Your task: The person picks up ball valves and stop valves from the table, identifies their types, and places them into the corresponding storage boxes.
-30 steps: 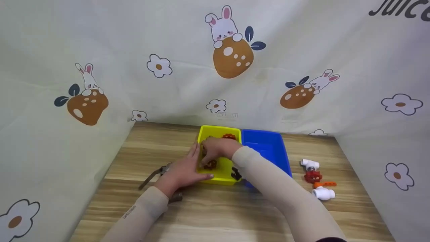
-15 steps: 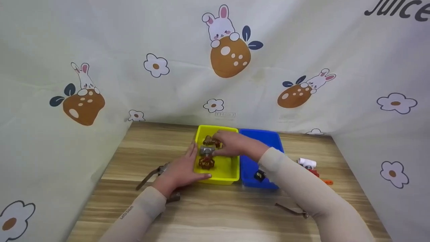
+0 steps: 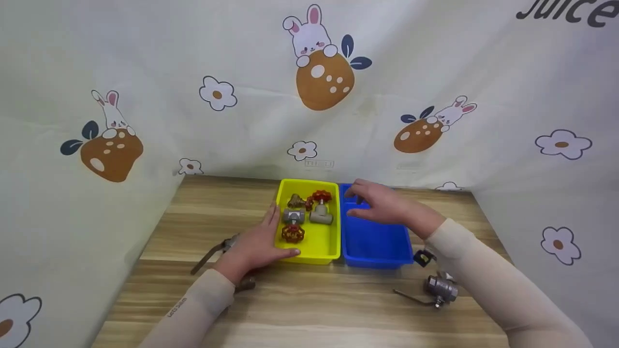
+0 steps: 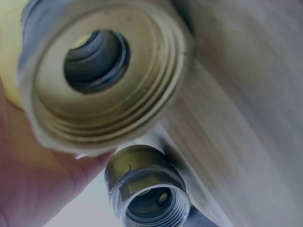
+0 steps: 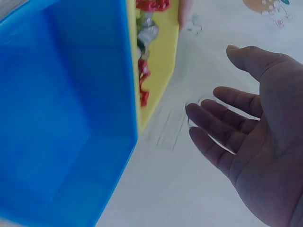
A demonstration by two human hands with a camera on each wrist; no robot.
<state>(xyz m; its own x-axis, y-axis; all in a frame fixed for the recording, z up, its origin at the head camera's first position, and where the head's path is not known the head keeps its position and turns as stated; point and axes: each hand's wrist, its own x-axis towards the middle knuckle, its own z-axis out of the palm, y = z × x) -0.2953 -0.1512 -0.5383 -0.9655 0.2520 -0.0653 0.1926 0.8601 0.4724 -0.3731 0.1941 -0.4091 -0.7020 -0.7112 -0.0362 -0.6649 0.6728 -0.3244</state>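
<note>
My left hand (image 3: 256, 246) rests against the left side of a yellow bin (image 3: 333, 258), its thumb along the front rim. Inside the bin lie a brass valve (image 3: 295, 201), a metal gate valve (image 3: 293, 216) with a red handwheel and a grey tee-shaped valve (image 3: 320, 216), also with a red wheel. My right hand (image 3: 387, 205) hovers above a blue bin (image 3: 377, 263) beside it, fingers loosely bent and holding nothing. The right wrist view shows that hand's (image 5: 265, 123) palm bare. Big threaded valve ends (image 4: 165, 90) loom beside my left hand.
Left of the yellow bin, a lever-handled valve (image 3: 213, 255) lies partly behind my left hand. To the right are a metal ball valve (image 3: 441, 288) with a long lever and a black-handled part (image 3: 422, 257), the latter close to my sleeve. A printed cloth backdrop (image 3: 251, 125) rises behind the table.
My right hand has withdrawn from inside the yellow bin, moving right over the blue one and uncovering the valves. The grey tee valve now shows at the bin's right. My left hand keeps its place.
</note>
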